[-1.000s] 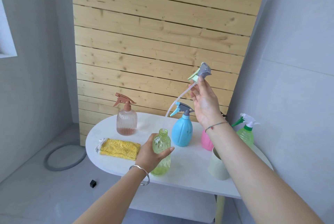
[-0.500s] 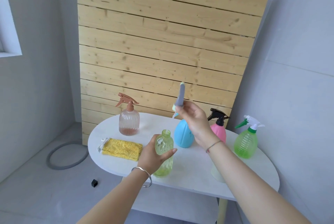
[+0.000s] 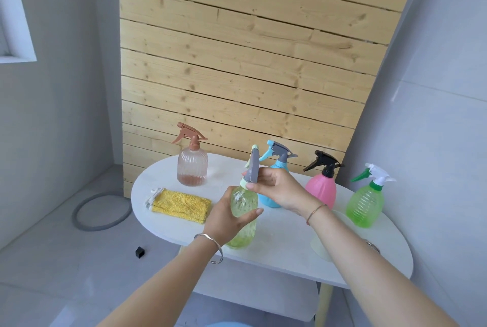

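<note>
The left hand (image 3: 226, 219) wraps its grip round the light, smooth bottle (image 3: 245, 204), while the right hand (image 3: 282, 189) pinches the stiff spray top (image 3: 254, 166) at its 12 o'clock, probably by the collar.

Silver bangle (image 3: 214, 241) by left grip (image 3: 226, 218), thin bracelet (image 3: 316, 211) by right grip (image 3: 282, 189).

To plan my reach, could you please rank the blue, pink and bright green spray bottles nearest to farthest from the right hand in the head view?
1. blue spray bottle, just behind the right hand
2. pink spray bottle, to its right
3. bright green spray bottle, far right
</note>
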The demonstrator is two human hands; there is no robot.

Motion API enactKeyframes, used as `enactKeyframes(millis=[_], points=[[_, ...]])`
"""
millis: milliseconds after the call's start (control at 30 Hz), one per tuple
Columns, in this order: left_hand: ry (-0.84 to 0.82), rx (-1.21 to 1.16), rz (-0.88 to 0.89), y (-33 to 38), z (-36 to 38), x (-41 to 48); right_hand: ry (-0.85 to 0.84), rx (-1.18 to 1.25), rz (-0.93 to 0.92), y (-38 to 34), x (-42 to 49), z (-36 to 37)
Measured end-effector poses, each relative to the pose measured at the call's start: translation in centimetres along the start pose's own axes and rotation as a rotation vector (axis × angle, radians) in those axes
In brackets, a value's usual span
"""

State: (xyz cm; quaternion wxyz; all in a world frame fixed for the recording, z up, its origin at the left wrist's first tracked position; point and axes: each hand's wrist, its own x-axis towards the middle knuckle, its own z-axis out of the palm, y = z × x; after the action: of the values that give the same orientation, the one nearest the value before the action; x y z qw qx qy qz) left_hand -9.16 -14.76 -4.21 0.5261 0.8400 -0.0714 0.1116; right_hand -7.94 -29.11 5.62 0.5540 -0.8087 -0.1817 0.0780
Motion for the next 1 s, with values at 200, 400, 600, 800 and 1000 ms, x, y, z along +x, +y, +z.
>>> enactKeyframes(millis=[200, 400, 600, 800, 1000], points=[[-0.033, -0.073, -0.004, -0.4, 0.1, 0.1, -0.035, -0.121, -0.008, -0.7, 0.3, -0.4], [-0.148, -0.060, -0.009, -0.2, -0.7, 0.2, -0.024, -0.161, -0.017, -0.7, 0.3, -0.5], [-0.187, -0.359, -0.193, 2.8, -4.9, 1.8, -0.110, -0.216, -0.002, -1.1, 0.5, -0.9], [-0.222, -0.361, -0.120, 8.0, -5.5, 4.5, -0.152, -0.302, -0.015, -1.5, 0.9, -0.9], [-0.225, -0.460, -0.110, 7.4, -3.5, 5.4, 0.073, -0.172, -0.064, 0.6, 0.0, 0.5]])
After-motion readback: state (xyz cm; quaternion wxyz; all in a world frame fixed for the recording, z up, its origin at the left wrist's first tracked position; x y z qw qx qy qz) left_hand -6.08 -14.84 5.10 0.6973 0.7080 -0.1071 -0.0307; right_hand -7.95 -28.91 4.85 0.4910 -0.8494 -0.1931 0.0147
